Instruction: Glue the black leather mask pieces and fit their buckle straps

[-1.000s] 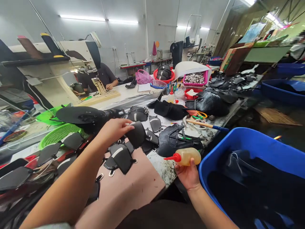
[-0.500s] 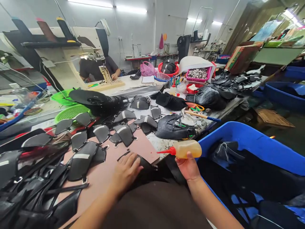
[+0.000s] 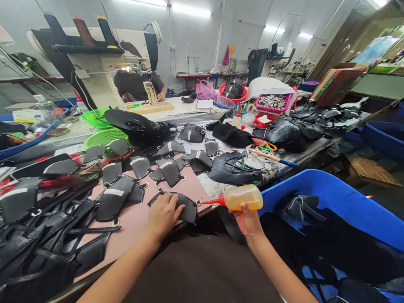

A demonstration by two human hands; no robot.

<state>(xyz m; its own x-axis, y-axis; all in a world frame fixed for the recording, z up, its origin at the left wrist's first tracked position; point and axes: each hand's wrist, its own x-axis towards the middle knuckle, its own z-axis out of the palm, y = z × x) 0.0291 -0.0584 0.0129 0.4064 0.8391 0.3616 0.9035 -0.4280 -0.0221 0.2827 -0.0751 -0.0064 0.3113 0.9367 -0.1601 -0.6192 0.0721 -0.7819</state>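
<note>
My left hand (image 3: 164, 214) holds down a curved black leather piece (image 3: 188, 207) at the front edge of a pink board (image 3: 126, 244), with its palm and fingers over the left part. A small metal ring (image 3: 198, 202) sits at that piece's right corner. In my right hand (image 3: 248, 221) is a squeeze bottle (image 3: 243, 198) of yellowish liquid, lying sideways. Its red nozzle (image 3: 213, 202) points left, the tip at or very near the ring. Several similar black pieces (image 3: 115, 198), some with white strips, are spread over the board.
Black straps (image 3: 47, 240) lie heaped at left. A black bag part (image 3: 233, 168) and a blue-handled tool (image 3: 280, 159) are beyond the bottle. A blue tub (image 3: 299, 179) with black material stands at right. Green baskets (image 3: 101, 139) and a sewing machine (image 3: 107, 63) are behind, with another person (image 3: 132, 84) there.
My left hand and the black leather piece have come up onto the board, and the piece now lies flatter. The bottle has moved slightly left, its nozzle to the ring. The view has shifted.
</note>
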